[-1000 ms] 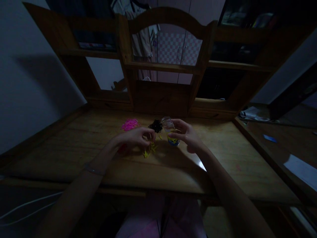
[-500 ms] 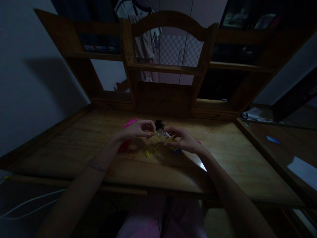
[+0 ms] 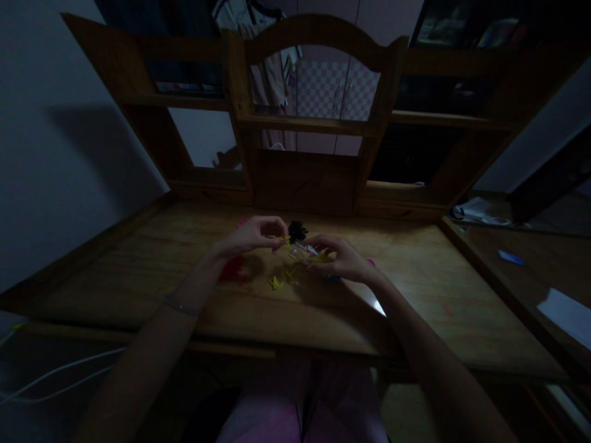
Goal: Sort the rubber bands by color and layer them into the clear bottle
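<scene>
My right hand [image 3: 344,259] holds a small clear jar [image 3: 305,251] tipped on its side, mouth toward the left, with yellow pieces inside. My left hand [image 3: 253,235] is raised just left of the jar's mouth, fingers pinched on a small yellow band [image 3: 285,240]. Below the hands a few loose yellow bands [image 3: 281,279] lie on the wooden desk [image 3: 138,271]. A black pile [image 3: 298,230] sits just behind the hands. A red pile [image 3: 233,269] lies under my left wrist.
A wooden hutch with shelves [image 3: 305,123] rises at the back of the desk. A side surface at the right carries white papers [image 3: 475,210] and a blue item [image 3: 510,257]. White cables [image 3: 55,378] run along the floor at the lower left.
The jar went from upright in my right hand to tipped sideways. My left hand rose from the yellow bands on the desk to the jar's mouth with a band pinched.
</scene>
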`<state>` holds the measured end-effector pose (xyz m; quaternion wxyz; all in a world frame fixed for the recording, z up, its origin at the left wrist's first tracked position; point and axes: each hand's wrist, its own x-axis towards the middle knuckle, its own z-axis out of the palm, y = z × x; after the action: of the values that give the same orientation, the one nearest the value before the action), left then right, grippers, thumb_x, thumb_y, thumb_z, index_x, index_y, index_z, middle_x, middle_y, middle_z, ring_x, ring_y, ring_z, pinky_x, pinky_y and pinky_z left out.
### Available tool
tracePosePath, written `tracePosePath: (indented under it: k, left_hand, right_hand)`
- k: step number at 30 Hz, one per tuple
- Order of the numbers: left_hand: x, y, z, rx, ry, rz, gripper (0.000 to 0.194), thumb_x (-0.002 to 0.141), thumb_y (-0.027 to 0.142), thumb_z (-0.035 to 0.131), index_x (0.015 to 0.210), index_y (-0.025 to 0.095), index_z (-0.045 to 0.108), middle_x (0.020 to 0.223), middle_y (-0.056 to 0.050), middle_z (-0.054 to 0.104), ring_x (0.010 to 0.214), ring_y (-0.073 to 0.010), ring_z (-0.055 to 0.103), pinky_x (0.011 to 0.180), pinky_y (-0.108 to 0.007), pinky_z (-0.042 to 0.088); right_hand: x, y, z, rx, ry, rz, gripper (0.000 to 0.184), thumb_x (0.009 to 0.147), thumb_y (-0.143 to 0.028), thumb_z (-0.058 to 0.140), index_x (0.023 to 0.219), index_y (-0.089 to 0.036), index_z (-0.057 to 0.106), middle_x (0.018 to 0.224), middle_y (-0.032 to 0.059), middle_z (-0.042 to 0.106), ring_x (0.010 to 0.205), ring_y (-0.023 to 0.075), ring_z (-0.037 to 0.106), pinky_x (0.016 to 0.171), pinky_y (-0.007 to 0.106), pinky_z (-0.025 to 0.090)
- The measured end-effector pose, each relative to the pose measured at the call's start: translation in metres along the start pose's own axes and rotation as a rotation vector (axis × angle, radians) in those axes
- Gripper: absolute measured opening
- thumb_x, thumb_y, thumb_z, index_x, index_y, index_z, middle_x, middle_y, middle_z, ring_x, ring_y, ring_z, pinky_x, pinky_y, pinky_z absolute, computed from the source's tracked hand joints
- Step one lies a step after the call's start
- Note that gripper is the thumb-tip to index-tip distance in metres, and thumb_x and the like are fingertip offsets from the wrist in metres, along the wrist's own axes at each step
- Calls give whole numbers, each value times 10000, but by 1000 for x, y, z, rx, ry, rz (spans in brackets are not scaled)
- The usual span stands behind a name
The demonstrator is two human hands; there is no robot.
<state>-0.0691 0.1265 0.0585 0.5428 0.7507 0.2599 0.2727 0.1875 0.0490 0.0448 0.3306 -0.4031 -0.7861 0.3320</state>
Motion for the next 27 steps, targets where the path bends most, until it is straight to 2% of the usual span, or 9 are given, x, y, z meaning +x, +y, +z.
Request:
tracePosePath:
  k: [8, 15, 23, 27]
  left_hand:
    - [2, -4, 5, 152, 13, -22, 250, 751, 312, 745, 933, 143, 716, 872, -52, 710, 731, -121, 650, 679, -225, 531]
    - [2, 0, 6, 204, 59, 54, 212, 740, 285, 760, 921, 177, 777, 909, -77, 763, 845, -194, 710, 782, -286, 568]
    - [-1, 5, 1, 191, 6, 99, 197, 823, 239, 676, 990, 170, 755, 1016, -91, 753, 906, -196, 708, 852, -321, 560]
    - [0, 5, 6, 84, 81, 102, 189, 800, 239, 712, 955, 134, 687, 917, -78, 751, 855, -176, 713, 805, -302, 571]
  right_hand:
    - [0, 1, 2, 12, 2, -5, 475, 734, -278, 764, 1192, -249, 642, 1112, 42, 684, 957, 191, 628, 851, 350, 482]
    - [1, 0, 3, 45, -14, 17, 487, 724, -319, 777, 1185, -236, 643, 1085, 48, 688, 949, 197, 631, 855, 365, 491]
    - [2, 0, 2, 113, -5, 27, 462, 716, -327, 781, 1147, -218, 656, 1081, 55, 678, 921, 182, 630, 826, 339, 496]
    - [3, 2, 4, 152, -12, 43, 488, 705, -346, 787, 1155, -213, 654, 1096, 57, 673, 923, 183, 629, 820, 335, 498]
